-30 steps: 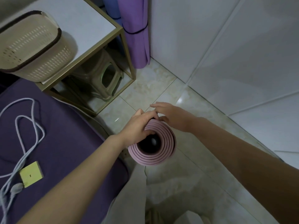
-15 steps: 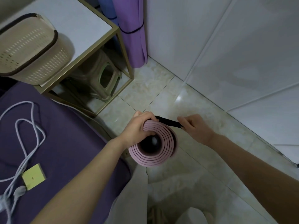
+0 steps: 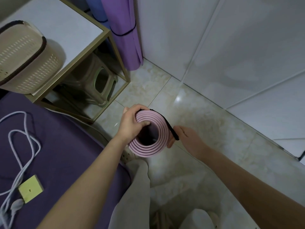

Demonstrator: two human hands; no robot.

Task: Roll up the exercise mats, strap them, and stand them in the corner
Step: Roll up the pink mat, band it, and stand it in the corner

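Observation:
A rolled pink mat (image 3: 149,148) stands upright on end below me, its spiral top facing the camera. My left hand (image 3: 132,123) grips its upper rim, thumb hooked inside the roll. A black strap (image 3: 171,129) runs around the roll's far and right side. My right hand (image 3: 184,138) holds the strap's end against the right side of the roll. In the corner a rolled purple mat (image 3: 127,35) with a black strap stands upright, with a blue rolled mat (image 3: 96,9) behind it.
A gold-framed side table (image 3: 105,32) with a white top carries a beige perforated basket (image 3: 21,58); a plastic stool (image 3: 97,83) sits under it. A purple bed (image 3: 49,146) at left holds a white cable (image 3: 24,146) and a yellow block (image 3: 30,188). White wall panels (image 3: 231,47) rise at right.
My right hand left the top of the roll, pulled the black strap out to the right, then brought it round to the roll's right side. The left hand kept its grip.

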